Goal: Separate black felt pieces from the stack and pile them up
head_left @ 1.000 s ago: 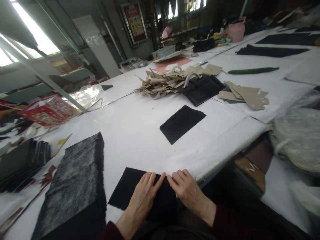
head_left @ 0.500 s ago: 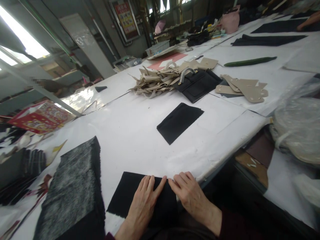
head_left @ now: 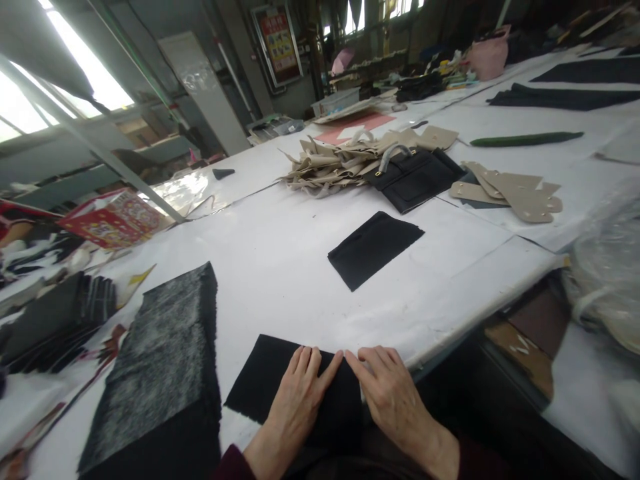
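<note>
A black fabric piece lies at the table's near edge, its near part lost in shadow. My left hand rests flat across it, fingers stretched and thumb apart. At the piece's far right corner, my right hand has its thumb tip on the edge and its other fingers bent; what lies beneath those fingers is hidden. The two thumb tips nearly meet along the far edge. Further up the table sits a smaller black fabric piece. To the left is a stack of fabric, mottled grey on top with black sides.
Beige cut pieces form a pile behind a black handbag. More beige pieces and a long green cucumber-like thing lie to the right. A plastic-wrapped bundle stands beyond the table's right edge. A red patterned bag is at left.
The view has shifted, so the scene sits further right in the picture. Both hands stay at the same fabric edge, with thumb tips slightly closer together. The co-worker's hand at upper right is out of view.
</note>
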Available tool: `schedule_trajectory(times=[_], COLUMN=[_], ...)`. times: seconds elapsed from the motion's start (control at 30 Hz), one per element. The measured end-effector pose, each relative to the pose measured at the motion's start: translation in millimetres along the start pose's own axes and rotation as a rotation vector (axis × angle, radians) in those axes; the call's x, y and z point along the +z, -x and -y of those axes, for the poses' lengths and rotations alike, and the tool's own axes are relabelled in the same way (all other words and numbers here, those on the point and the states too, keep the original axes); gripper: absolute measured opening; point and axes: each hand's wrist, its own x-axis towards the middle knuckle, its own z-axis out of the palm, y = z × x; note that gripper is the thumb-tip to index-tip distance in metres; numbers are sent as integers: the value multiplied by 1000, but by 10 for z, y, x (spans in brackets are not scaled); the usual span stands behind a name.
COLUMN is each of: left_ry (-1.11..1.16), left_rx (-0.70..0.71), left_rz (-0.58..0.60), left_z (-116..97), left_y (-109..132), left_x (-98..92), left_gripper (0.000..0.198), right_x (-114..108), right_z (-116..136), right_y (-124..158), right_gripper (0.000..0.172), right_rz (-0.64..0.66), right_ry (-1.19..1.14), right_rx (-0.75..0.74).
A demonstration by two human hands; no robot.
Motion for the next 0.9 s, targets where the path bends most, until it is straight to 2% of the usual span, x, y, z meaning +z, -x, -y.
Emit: schedule_trajectory(times=[0.17,0.3,0.4,0.5,0.63,0.77,0.83,0.9], left_ry=[71,145,159,182,321,476,527,573], left_rx=[-26,-42,-78,-178,-320,-333,-300,-285], left_rz=[20,29,43,59,35,51,76,93], left_z=[27,129,311,578,895,970,938,900], left_y=[53,156,250,307,231,69,26,21], left_x=[10,15,29,23,-49,-142,-179,-212], left_gripper=[74,72,73,71,38,15,4,4], right_x=[84,85,64,49,16,-6,37,127], right_z=[84,81,84,95,108,133,138,113], right_y=[-43,-46,-51,-49,-108,-312,-413,-457], right_gripper=[35,35,34,35,30,23,34,51], right_rz=[56,72,88,102,138,159,131,123], right_ry=[78,94,92,82,43,-69,-139,-207], right_rx=[-23,-35,-39,-29,25,89,92,82])
